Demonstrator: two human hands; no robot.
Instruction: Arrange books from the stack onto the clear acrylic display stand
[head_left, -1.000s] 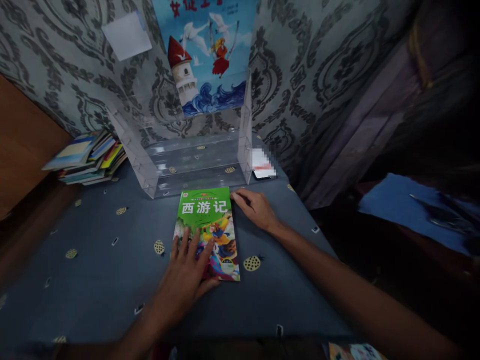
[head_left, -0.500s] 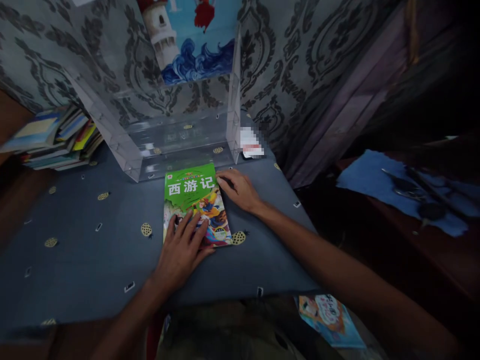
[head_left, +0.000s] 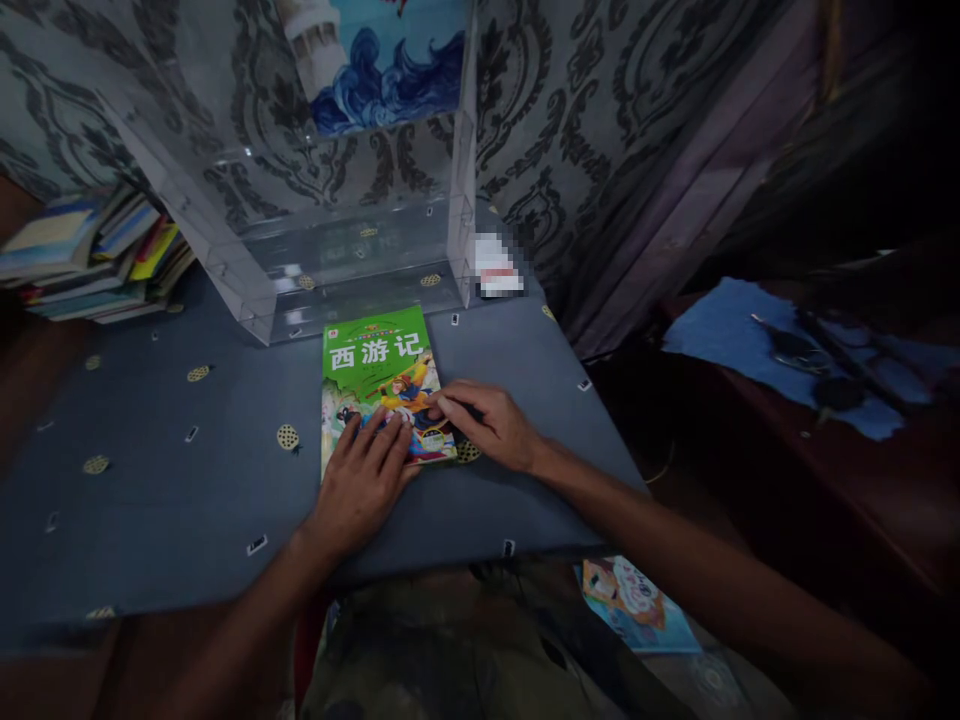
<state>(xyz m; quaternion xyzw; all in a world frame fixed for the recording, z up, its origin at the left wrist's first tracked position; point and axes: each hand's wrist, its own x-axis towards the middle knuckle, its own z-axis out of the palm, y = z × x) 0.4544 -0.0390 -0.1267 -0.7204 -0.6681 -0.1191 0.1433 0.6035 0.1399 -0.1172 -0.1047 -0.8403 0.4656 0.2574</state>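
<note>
A green picture book (head_left: 375, 350) with white Chinese characters and cartoon figures lies closed, cover up, on the grey-blue tablecloth (head_left: 247, 480). My left hand (head_left: 364, 475) rests flat across its lower left part, fingers spread. At the book's lower right edge is my right hand (head_left: 495, 425), thumb and fingers pinched together on that edge. Whether the cover alone or several pages are between the fingertips, I cannot tell.
Behind the book stands a clear acrylic rack (head_left: 259, 290) with a blue-wave picture book (head_left: 390, 80) in it. A book stack (head_left: 67, 240) is at left. A blue cloth (head_left: 712, 330) with dark tools lies right; another book (head_left: 637, 605) sits below the table edge.
My right hand has slid down the book's right side, from near the top corner to the lower edge, and its fingers have drawn together. The left hand stays on the cover.
</note>
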